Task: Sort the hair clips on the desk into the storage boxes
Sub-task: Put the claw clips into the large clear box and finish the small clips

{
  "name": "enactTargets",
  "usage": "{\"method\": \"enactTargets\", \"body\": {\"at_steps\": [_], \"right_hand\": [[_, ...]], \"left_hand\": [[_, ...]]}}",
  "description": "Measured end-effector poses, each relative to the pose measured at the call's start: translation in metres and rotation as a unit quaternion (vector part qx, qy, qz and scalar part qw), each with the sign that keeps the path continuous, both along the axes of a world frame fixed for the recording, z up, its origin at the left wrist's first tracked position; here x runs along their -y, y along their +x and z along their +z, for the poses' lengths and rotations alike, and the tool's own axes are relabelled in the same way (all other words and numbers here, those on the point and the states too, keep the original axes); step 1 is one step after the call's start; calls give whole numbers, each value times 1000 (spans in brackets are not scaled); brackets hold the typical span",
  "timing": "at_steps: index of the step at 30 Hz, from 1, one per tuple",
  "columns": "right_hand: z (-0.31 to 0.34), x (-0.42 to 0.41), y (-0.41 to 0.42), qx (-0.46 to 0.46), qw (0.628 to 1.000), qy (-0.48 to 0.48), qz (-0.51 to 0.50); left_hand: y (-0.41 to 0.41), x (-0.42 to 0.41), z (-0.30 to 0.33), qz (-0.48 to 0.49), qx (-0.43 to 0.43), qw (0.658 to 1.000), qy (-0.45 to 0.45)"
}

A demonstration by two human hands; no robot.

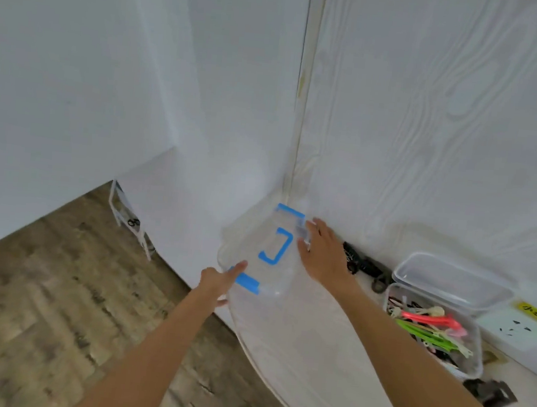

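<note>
A clear storage box with blue latches and a blue handle (264, 252) sits at the far left corner of the white desk (306, 338). My left hand (220, 279) touches its near blue latch with straight fingers. My right hand (321, 251) lies flat against the box's right side by the far latch. A second clear box (435, 334) at the right holds several pink, green and white hair clips, with its lid (453, 282) leaning behind it. Black hair clips (364, 265) lie on the desk by the wall, just right of my right hand.
A dark clip (490, 393) lies near the desk's right front. A white power strip with a yellow label (524, 326) sits behind the open box. White walls close the desk's back and left. Wood floor (54, 297) lies below left, with a white frame (131, 219) leaning there.
</note>
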State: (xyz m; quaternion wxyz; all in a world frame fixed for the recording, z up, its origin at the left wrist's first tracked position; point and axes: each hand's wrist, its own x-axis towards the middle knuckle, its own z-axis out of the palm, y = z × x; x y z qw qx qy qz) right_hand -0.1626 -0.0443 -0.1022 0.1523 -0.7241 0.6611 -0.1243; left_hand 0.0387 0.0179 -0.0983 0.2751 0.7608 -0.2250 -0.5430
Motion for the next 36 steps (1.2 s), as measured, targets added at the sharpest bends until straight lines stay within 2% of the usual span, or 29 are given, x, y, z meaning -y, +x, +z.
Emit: {"method": "enactTargets", "body": {"at_steps": [2, 6, 8, 10, 12, 14, 15, 18, 19, 21, 23, 26, 27, 29, 32, 35, 36], "right_hand": [[2, -2, 1, 24, 998, -52, -17], [13, -9, -16, -28, 995, -51, -80], [17, -21, -28, -5, 997, -4, -71], [17, -35, -35, 64, 992, 99, -46], [11, -56, -40, 171, 964, 191, -66], [2, -81, -50, 254, 938, 202, -121], [-4, -94, -58, 279, 928, 194, -150], [-18, -129, -85, 323, 904, 186, -209], [-21, -143, -95, 333, 896, 191, -221], [-23, -159, -111, 370, 873, 191, -254], [-18, -169, -124, 394, 860, 166, -280], [-3, -169, -129, 368, 889, 88, -258], [4, -168, -127, 351, 902, 65, -242], [14, -167, -119, 320, 923, 74, -201], [20, -170, -100, 247, 943, 177, -132], [25, -176, -87, 208, 945, 211, -139], [29, -177, -84, 208, 945, 209, -143]], "left_hand": [[5, 2, 3, -38, -78, 996, 23], [34, 11, 17, -197, -71, 974, 83], [50, 6, 25, -272, -67, 951, 133], [59, -2, 25, -331, -38, 932, 144], [57, -14, 12, -301, 2, 950, 82], [46, -32, -4, -174, 17, 984, -14], [38, -42, -12, -112, 36, 991, -63], [21, -68, -25, -53, 145, 979, -133], [15, -75, -28, -36, 118, 983, -136], [-1, -80, -30, -3, 11, 990, -141], [-18, -80, -32, -6, 3, 989, -150], [-30, -74, -35, 13, -10, 992, -126], [-32, -74, -34, -4, 17, 993, -117], [-31, -76, -28, -64, 152, 976, -144], [-32, -90, -10, -121, 279, 926, -224], [-33, -97, -1, -296, 368, 865, -168], [-33, -99, 3, -317, 357, 867, -145]]}}
